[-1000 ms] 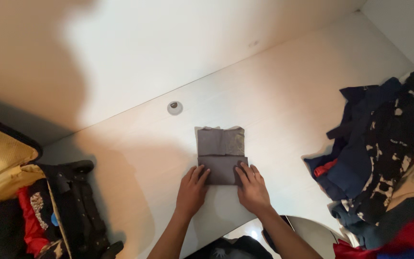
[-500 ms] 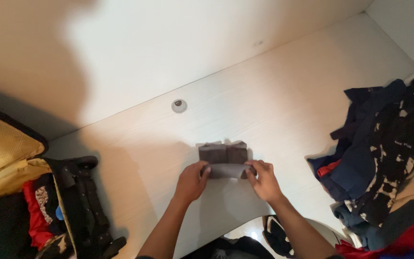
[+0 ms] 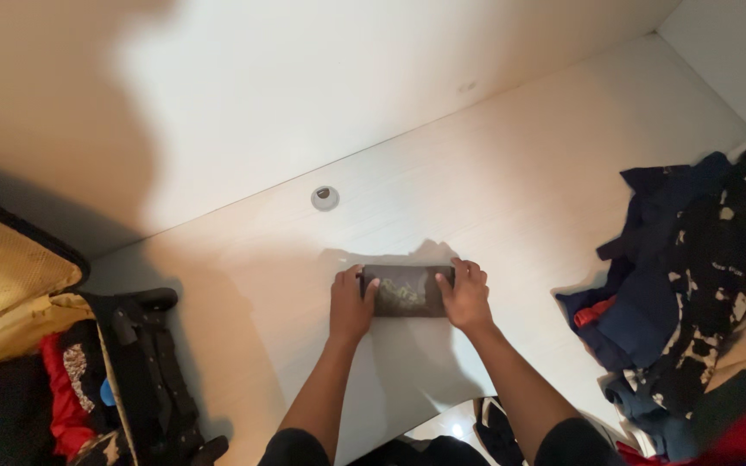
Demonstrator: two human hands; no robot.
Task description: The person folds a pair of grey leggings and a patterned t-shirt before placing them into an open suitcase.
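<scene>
The white tabletop [image 3: 511, 173] fills most of the view and runs up to a pale wall [image 3: 304, 78] along its far edge. At the right edge of the tabletop lies a big heap of clothes [image 3: 692, 285], mostly dark blue and black with pale blotches, with bits of red and tan showing at the near right corner. Beyond the left edge stands an open suitcase [image 3: 10, 276] with a yellow mesh lining, and below it more clothes in red and black, with a black strap bag [image 3: 144, 371] just beside the tabletop's left edge. Near the middle of the near edge lies a small folded garment [image 3: 406, 291], dark grey with a faint pale print, folded down to a narrow flat rectangle. The left hand [image 3: 350, 304] presses on its left end and the right hand [image 3: 465, 295] on its right end, fingers laid over the top, thumbs at the near side; the hands are apart, one at each end, both flat on the cloth. Whether the fingers curl under its edges cannot be told. A small round grey cable hole [image 3: 325, 198] sits near the far edge, well apart from the garment.
</scene>
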